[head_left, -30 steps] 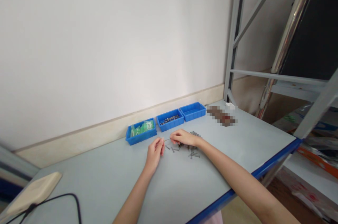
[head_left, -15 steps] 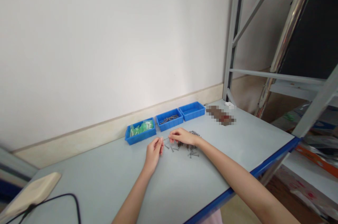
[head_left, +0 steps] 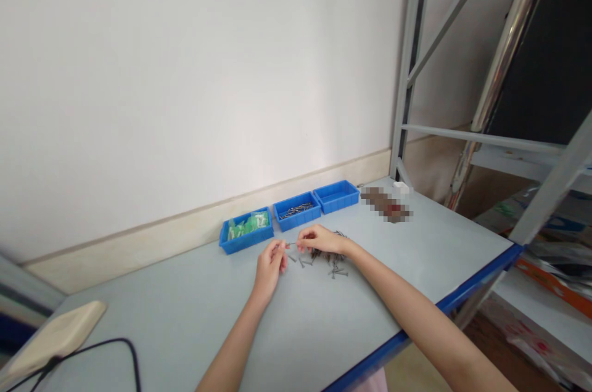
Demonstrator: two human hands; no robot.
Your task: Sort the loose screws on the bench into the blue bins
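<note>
The pale wall fills the upper left and centre of the frame, and below it the grey table spreads across the bottom. A metal rack stands at upper right. A cream-coloured object lies at lower left. Right of centre, three blue bins form a row against the wall: the left bin holds green packets, the middle bin holds small metal pieces, and the right bin sits beside it. Below them, the right hand is over loose screws. It and the left hand both have fingertips pinched together on one thin screw, held between them.
</note>
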